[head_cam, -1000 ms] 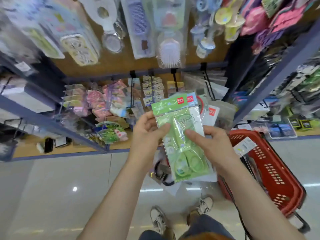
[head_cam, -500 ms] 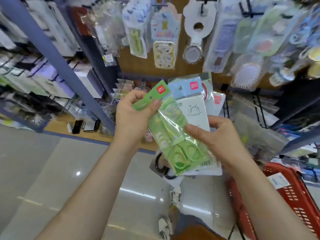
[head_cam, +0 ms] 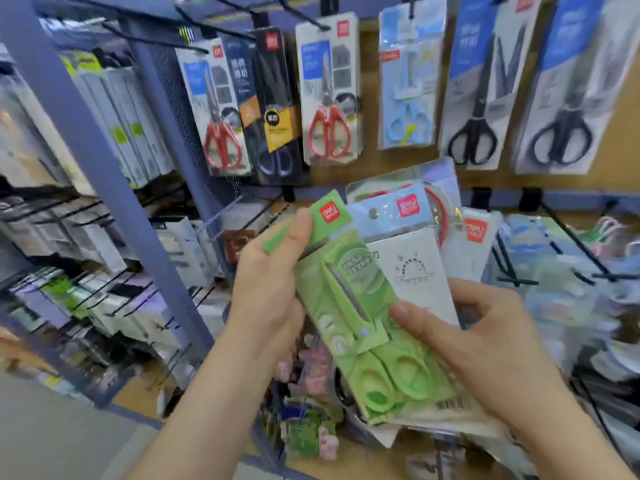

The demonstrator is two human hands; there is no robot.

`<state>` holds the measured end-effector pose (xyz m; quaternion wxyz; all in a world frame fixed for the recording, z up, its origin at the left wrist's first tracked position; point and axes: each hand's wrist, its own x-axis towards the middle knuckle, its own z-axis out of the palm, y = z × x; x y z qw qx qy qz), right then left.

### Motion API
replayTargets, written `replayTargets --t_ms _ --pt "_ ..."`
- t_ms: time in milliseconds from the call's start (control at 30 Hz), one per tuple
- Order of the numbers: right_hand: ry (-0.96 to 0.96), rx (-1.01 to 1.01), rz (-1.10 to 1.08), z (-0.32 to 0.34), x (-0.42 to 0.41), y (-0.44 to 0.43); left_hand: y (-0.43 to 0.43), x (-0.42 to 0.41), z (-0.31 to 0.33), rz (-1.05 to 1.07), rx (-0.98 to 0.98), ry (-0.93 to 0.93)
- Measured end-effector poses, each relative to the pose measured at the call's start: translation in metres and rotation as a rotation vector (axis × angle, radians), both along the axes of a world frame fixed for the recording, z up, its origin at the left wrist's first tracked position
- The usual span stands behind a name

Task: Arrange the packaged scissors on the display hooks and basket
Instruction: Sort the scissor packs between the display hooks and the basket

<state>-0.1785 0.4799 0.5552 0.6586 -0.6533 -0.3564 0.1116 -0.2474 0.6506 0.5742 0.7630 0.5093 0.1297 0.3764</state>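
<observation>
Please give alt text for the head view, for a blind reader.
A left hand pinches the top of a green scissors pack, the front one of a stack of packs that the right hand grips lower down. Behind, packaged scissors hang on display hooks.

Tan display board (head_cam: 623,150) with black hooks (head_cam: 571,233), packaged scissors (head_cam: 329,91) side by side on the upper row.
</observation>
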Motion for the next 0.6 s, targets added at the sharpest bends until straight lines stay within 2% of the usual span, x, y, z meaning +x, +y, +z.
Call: replayTargets --t_ms 133,233,467,600 --pt "0.035 0.110 -0.028 0.030 0.007 0.018 0.024 0.007 0.042 -0.103 0.130 -0.015" --pt "0.031 0.157 -0.064 0.043 0.011 0.033 0.040 0.017 0.062 0.001 0.207 -0.041" --pt "0.117 0.164 -0.066 0.060 0.018 0.058 0.058 0.045 0.110 0.014 0.246 -0.137" --pt "0.141 0.142 -0.226 0.063 0.029 0.049 0.069 0.063 0.138 0.011 0.310 -0.210"
